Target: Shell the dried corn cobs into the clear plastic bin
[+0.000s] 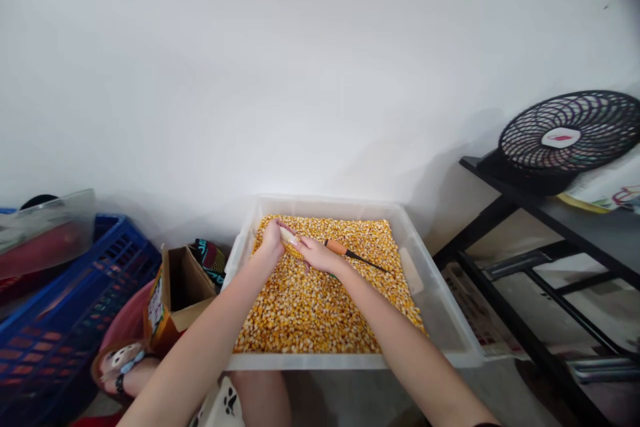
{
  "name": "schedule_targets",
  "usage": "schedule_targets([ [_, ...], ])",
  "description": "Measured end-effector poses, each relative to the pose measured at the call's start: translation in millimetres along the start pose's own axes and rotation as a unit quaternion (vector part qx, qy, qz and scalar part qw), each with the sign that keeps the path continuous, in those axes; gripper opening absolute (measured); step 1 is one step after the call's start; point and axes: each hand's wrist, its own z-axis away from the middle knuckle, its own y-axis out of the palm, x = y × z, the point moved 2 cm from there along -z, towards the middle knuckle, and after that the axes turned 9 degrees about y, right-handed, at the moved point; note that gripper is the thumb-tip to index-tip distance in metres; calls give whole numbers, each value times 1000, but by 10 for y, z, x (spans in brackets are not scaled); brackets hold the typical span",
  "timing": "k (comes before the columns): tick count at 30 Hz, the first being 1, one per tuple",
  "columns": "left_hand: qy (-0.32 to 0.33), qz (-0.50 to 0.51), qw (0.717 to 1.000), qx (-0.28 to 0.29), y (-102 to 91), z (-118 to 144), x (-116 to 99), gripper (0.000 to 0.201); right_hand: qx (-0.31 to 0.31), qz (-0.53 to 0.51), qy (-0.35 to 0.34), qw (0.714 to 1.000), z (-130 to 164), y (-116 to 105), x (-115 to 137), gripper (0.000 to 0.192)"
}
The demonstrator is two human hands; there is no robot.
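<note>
Between my two hands is a corn cob (291, 244), partly bare and pale on its upper side with yellow kernels along its lower side. My left hand (273, 237) is wrapped round the cob's left end. My right hand (316, 253) grips its right end, fingers pressed against the kernels. Both hands are over a clear plastic bin (440, 320) filled with loose corn kernels (310, 313). Just behind my right hand, a screwdriver-like tool with an orange-brown handle (335, 247) and thin dark shaft lies on the kernels.
Left of the bin stand an open cardboard box (187, 280) and a blue plastic basket (60, 310). At the right, a black fan (570, 133) rests on a black-framed stand (540, 213). A white wall (300, 80) rises behind the bin.
</note>
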Motion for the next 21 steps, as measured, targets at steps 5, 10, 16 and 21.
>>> schedule_targets([
  [5, -12, -33, 998, 55, 92, 39, 0, 21, 24, -198, 47, 979, -23, -88, 38, 42],
  [10, 111, -244, 961, 72, 158, 121, -54, 29, -82, -386, 51, 918, -46, -396, 72, 34],
  [16, 25, -253, 937, 240, 303, 393, 161, 34, -247, -217, -61, 943, -84, -405, 59, 36],
  [21, -35, -277, 928, 247, 302, 437, 194, 30, -250, -103, -48, 962, -84, -336, 36, 46],
])
